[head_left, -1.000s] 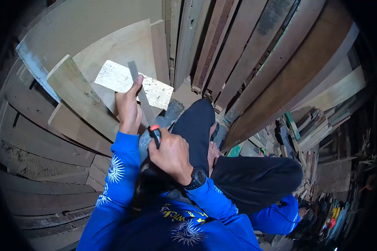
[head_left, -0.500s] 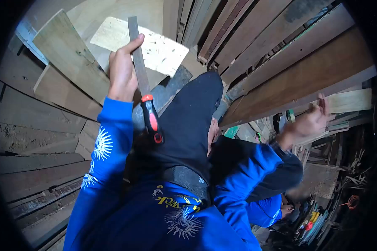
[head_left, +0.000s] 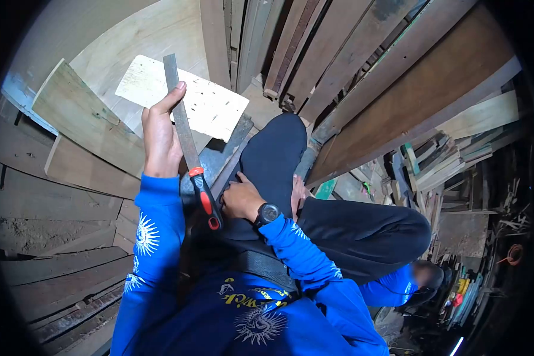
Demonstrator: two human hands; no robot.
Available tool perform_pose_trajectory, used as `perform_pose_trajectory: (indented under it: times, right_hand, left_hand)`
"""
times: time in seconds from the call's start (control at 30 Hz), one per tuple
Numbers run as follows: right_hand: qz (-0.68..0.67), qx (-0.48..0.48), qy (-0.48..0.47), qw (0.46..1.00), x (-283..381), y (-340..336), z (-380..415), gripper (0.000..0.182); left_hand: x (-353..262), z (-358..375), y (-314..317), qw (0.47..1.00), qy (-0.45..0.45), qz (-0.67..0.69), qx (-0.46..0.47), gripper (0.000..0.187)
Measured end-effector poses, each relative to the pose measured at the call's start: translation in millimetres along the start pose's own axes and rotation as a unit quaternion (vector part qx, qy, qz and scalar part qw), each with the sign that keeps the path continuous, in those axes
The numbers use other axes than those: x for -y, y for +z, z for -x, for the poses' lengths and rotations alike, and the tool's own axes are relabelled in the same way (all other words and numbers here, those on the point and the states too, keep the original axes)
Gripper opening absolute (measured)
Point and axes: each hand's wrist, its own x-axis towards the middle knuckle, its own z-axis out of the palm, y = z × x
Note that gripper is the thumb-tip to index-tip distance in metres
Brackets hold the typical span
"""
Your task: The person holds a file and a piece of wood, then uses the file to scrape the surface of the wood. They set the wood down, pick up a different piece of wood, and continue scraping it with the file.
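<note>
Right hand (head_left: 241, 200) returned to knee, file (head_left: 184, 127) upright

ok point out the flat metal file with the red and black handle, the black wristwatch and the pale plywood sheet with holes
flat metal file with red and black handle (head_left: 181, 121): head view, middle of the grey blade
black wristwatch (head_left: 269, 213): head view, the watch face
pale plywood sheet with holes (head_left: 210, 107): head view, bare face right of the blade

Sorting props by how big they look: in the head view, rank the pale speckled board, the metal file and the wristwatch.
1. Pale speckled board
2. Metal file, long but narrow
3. Wristwatch
The file sits nearer the camera, so its lead over the watch is apparent only.
</note>
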Motion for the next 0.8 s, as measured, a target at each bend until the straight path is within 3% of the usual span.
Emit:
perform_pose_trajectory:
  times: [0.07, 0.13, 0.2, 0.23, 0.33, 0.4, 0.43, 0.5, 0.53, 0.6, 0.67, 0.73, 0.8]
  right_hand:
    - [-0.052, -0.029, -0.027, 0.998, -23.7, -4.1, -0.3, 0.026]
    - [-0.119, 0.02, 0.099, 0.988, -46.0, -52.7, -0.7, 0.028]
    - [0.061, -0.166, 0.153, 0.972, -56.7, -116.9, 20.6, 0.035]
    - [0.01, -0.271, 0.152, 0.951, -74.0, -135.9, 24.7, 0.038]
    - [-0.113, -0.495, 0.1, 0.856, -80.1, -189.8, 52.1, 0.046]
    - [-0.098, -0.669, 0.107, 0.729, -57.1, -213.0, 63.9, 0.051]
    - [-0.099, -0.667, 0.108, 0.73, -48.1, -204.3, 56.5, 0.051]
    - [-0.205, -0.782, -0.053, 0.586, -14.8, -169.0, 32.9, 0.054]
    - [-0.128, -0.616, 0.009, 0.777, -5.7, -138.4, 32.7, 0.054]
    - [-0.202, -0.445, 0.004, 0.872, 0.1, -72.8, 4.6, 0.056]
    - [-0.173, -0.401, 0.018, 0.899, -2.3, -99.0, 19.8, 0.049]
    - [-0.22, -0.408, 0.025, 0.886, -16.8, -119.6, 34.7, 0.047]
    - [-0.208, -0.549, 0.049, 0.808, -20.9, -140.4, 46.5, 0.046]
  left_hand:
    - [0.4, -2.6, -4.6, 1.0, -0.003, 0.007, -0.001, 0.024]
    - [-3.2, -3.1, -5.4, 1.0, 0.005, 0.008, -0.005, 0.024]
    - [-7.5, -6.0, -10.4, 0.999, 0.015, 0.032, -0.033, 0.024]
    - [-9.6, -6.9, -11.4, 0.997, 0.03, 0.059, -0.028, 0.024]
    - [-15.3, -9.9, -14.9, 0.995, 0.07, 0.043, -0.057, 0.028]
    - [-14.2, -11.7, -20.0, 0.995, 0.048, 0.063, -0.057, 0.026]
    - [-15.2, -11.0, -19.4, 0.995, 0.042, 0.072, -0.06, 0.027]
    - [-17.6, -9.3, -16.2, 0.995, 0.027, 0.072, -0.067, 0.028]
    - [-17.9, -8.8, -15.2, 0.995, 0.028, 0.07, -0.06, 0.028]
    - [-16.2, -9.1, -15.4, 0.995, 0.047, 0.076, -0.054, 0.028]
    - [-15.8, -11.0, -13.7, 0.992, 0.073, 0.082, -0.054, 0.029]
    - [-14.9, -13.3, -21.0, 0.995, 0.05, 0.072, -0.052, 0.03]
    - [-19.1, -7.6, -12.6, 0.995, 0.036, 0.076, -0.054, 0.03]
